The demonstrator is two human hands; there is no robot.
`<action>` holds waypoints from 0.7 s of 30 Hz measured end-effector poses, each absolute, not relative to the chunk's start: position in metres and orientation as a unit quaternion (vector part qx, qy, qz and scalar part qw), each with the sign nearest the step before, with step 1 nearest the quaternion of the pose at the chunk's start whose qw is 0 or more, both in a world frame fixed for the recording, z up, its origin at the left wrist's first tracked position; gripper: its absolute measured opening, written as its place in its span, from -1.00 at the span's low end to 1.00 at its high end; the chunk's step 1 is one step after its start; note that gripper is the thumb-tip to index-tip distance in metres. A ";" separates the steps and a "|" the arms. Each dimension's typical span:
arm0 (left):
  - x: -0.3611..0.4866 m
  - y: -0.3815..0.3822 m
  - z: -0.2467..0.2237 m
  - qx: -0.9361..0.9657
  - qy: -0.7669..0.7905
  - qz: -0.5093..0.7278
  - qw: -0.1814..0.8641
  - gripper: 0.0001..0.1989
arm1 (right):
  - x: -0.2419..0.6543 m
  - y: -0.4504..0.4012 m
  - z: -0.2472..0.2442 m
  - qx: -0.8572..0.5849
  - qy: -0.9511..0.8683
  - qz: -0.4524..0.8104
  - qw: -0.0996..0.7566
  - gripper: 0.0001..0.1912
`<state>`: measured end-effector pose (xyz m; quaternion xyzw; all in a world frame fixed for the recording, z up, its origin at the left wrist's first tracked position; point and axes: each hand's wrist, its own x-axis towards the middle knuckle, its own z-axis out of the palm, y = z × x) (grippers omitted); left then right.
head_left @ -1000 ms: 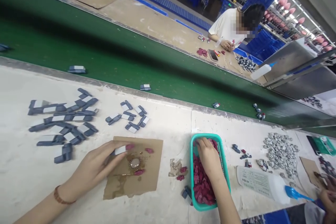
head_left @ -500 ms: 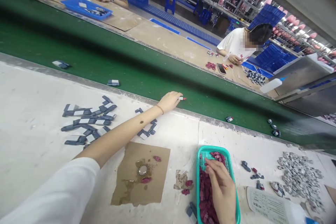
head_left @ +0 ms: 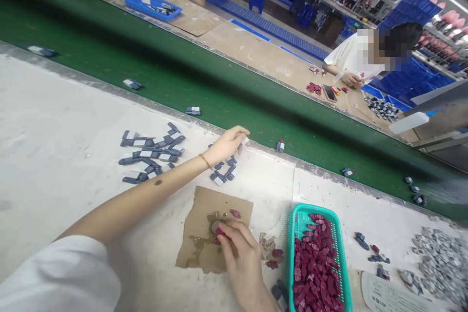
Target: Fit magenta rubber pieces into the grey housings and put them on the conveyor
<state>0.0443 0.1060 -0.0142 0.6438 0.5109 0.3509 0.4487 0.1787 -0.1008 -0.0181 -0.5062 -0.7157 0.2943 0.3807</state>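
Observation:
My right hand (head_left: 243, 253) pinches a small dark-red plastic piece (head_left: 220, 231) over a round, bottle-cap-like dish (head_left: 215, 224) on a stained cardboard sheet (head_left: 190, 248). Whether the piece touches the dish, I cannot tell. My left hand (head_left: 226, 146) is at the near edge of the green belt (head_left: 234, 112), its fingers closed on a small white-faced plastic piece (head_left: 245, 141), partly hidden and blurred. Under and beside that hand lie several blue-grey plastic pieces with white faces (head_left: 219, 178). Right of the cardboard, a green basket (head_left: 338, 234) holds many dark-red pieces.
A larger group of blue-grey pieces (head_left: 149, 153) lies left on the white table (head_left: 66, 156). Several assembled pieces ride the belt, one (head_left: 280, 146) just beyond my left hand. A grey pile (head_left: 442, 258) and labelled bottle (head_left: 387, 292) are right. Co-workers sit across the belt.
My right hand has left the green basket and come over the cardboard with a dark-red piece. My left hand has drawn back from the belt, where a red-tipped piece now lies apart from it.

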 end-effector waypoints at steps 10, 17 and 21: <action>0.001 -0.013 -0.013 0.438 0.484 0.372 0.660 -0.66 | 0.177 -0.095 -0.027 -0.447 -0.859 0.139 0.209 -0.65; 0.000 -0.039 -0.022 0.396 0.471 0.376 0.693 -0.59 | 0.175 -0.097 -0.028 -0.449 -0.868 0.141 0.161 -0.65; 0.004 -0.045 -0.026 0.400 0.453 0.371 0.705 -0.54 | 0.174 -0.093 -0.028 -0.458 -0.858 0.153 0.177 -0.68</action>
